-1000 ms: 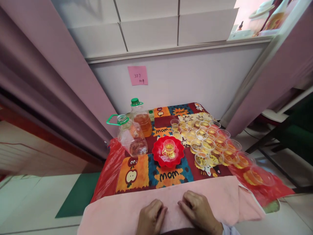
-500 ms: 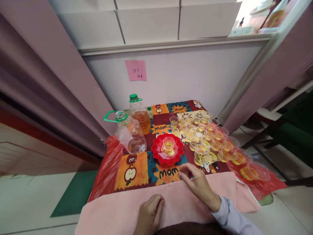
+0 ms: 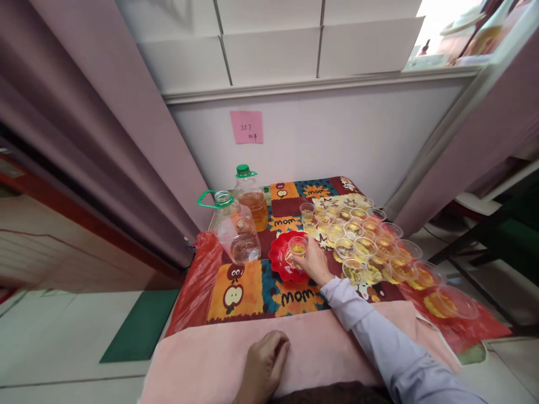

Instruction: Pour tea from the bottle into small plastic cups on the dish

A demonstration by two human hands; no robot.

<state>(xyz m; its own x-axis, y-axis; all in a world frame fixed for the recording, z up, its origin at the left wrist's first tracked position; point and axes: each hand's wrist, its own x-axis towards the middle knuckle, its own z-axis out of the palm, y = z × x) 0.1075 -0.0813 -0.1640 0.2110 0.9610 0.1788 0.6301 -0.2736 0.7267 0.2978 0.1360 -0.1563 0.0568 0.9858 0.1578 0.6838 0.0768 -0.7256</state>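
My right hand (image 3: 314, 261) reaches forward over a red scalloped plate (image 3: 281, 261) and has its fingers wrapped round a small clear cup of yellow liquid (image 3: 298, 247) standing on that plate. My left hand (image 3: 263, 367) rests near me on a pink towel (image 3: 210, 359), fingers curled under with nothing visible in them. Several more clear cups (image 3: 362, 247) holding yellow liquid stand in rows to the right of the plate.
Two clear jugs stand at the back left: an uncapped one with a green handle (image 3: 233, 235) and a green-capped one with amber liquid (image 3: 251, 199). A patterned cloth (image 3: 236, 289) covers the table. A white wall with a pink note (image 3: 246, 127) lies behind.
My right hand left the pink towel, moved forward across the table and closed on the cup on the red plate. My left hand stayed on the towel.
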